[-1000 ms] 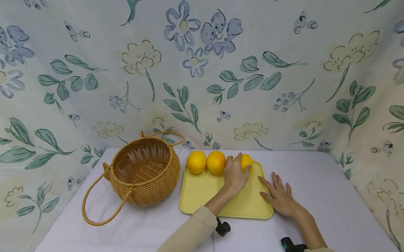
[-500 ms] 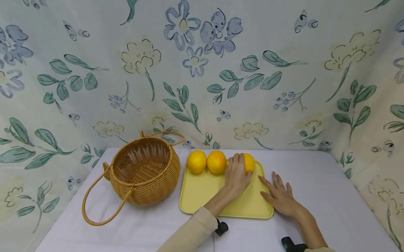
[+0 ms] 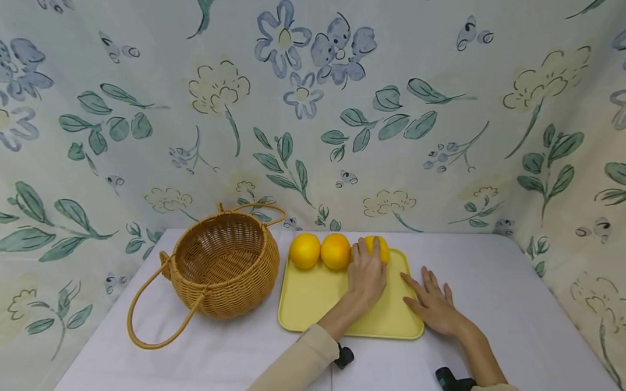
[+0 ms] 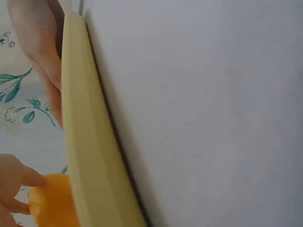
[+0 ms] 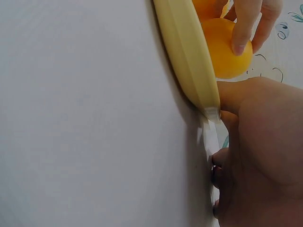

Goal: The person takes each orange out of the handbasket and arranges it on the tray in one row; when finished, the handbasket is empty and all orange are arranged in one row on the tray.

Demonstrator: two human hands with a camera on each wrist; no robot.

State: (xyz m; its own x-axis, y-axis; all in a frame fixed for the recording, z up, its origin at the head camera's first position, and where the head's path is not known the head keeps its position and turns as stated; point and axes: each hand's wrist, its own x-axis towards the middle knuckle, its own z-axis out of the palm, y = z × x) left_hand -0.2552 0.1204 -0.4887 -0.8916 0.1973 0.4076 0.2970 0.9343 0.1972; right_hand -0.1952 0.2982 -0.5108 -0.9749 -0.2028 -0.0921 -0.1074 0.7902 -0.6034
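Note:
My left hand (image 3: pixel 367 276) reaches over the yellow tray (image 3: pixel 310 303) and grips the rightmost orange (image 3: pixel 381 252) at the tray's back edge. In the left wrist view, the thumb and a finger bear on the orange (image 4: pixel 56 203) from the side. Two more oranges stand in a row to its left, one in the middle (image 3: pixel 335 251) and one near the tray's left corner (image 3: pixel 304 251). My right hand (image 3: pixel 436 306) lies with fingers spread at the tray's right edge, fingertips right at the rim. The right wrist view shows its thumb against the tray's corner.
A round wicker basket (image 3: pixel 241 288) with two handles stands left of the tray, its opening tilted toward me. Its front handle (image 3: pixel 146 347) hangs down over the white tablecloth (image 3: pixel 206 360). Behind the table hangs a flowered cloth (image 3: pixel 314 160).
The rightmost orange shifted slightly right, then back left and a little farther away, with my left hand on it. My right hand, the tray, the basket and the other two oranges stay put.

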